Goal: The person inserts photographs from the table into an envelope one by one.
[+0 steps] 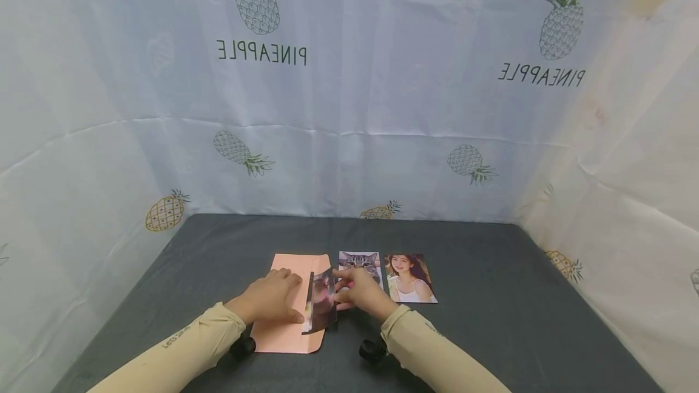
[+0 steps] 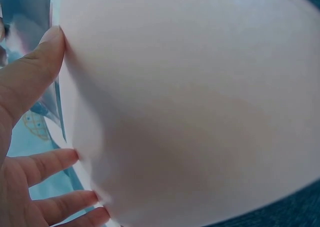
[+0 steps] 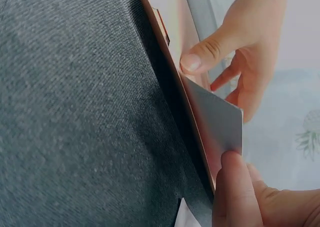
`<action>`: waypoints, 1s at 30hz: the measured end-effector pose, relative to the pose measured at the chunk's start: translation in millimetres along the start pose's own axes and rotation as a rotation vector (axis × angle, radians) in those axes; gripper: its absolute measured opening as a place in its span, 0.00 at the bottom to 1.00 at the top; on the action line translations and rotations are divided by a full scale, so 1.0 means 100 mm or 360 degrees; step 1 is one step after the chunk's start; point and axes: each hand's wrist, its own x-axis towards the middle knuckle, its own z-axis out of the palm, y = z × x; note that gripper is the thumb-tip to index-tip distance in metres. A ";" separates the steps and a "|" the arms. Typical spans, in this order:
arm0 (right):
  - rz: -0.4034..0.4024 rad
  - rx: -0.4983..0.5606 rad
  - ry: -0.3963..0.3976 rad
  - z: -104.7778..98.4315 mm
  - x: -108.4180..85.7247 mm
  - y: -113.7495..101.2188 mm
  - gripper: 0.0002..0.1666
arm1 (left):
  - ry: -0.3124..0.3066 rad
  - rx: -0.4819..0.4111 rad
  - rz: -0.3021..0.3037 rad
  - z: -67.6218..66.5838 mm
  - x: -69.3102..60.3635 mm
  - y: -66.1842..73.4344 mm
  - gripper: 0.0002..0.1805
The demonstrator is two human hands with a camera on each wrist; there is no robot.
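A pink envelope-like folder (image 1: 273,337) lies flat on the dark table. My left hand (image 1: 269,298) rests on it with fingers spread, pressing its surface; the left wrist view has the thumb and fingertips touching the pale sheet (image 2: 195,102). On the folder's right side, a glossy dark photo card (image 1: 323,303) stands tilted up. My right hand (image 1: 364,293) pinches that card's right edge; its plain grey back (image 3: 217,117) shows in the right wrist view. Whether the card's left edge is inside the folder, I cannot tell. A cat photo (image 1: 361,258) is partly behind the right hand.
To the right of the cat photo lies a photo of a person (image 1: 412,288). Dark cloth (image 1: 491,320) covers the table. Pale curtains (image 1: 349,90) with pineapple prints hang behind and at both sides. A black object (image 1: 373,350) sits beneath the right wrist.
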 end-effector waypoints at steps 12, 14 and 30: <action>-0.0010 -0.0008 0.0048 0.09 -0.01 -0.02 0.37 | 0.0010 -0.0004 -0.0003 0.01 0.00 0.00 0.42; 0.0005 -0.0015 0.0055 0.10 0.00 -0.02 0.37 | 0.0013 -0.0005 -0.0005 0.01 0.00 0.00 0.43; 0.0108 -0.0154 0.0104 0.19 0.05 -0.04 0.33 | 0.0018 -0.0012 -0.0004 0.02 -0.01 0.01 0.43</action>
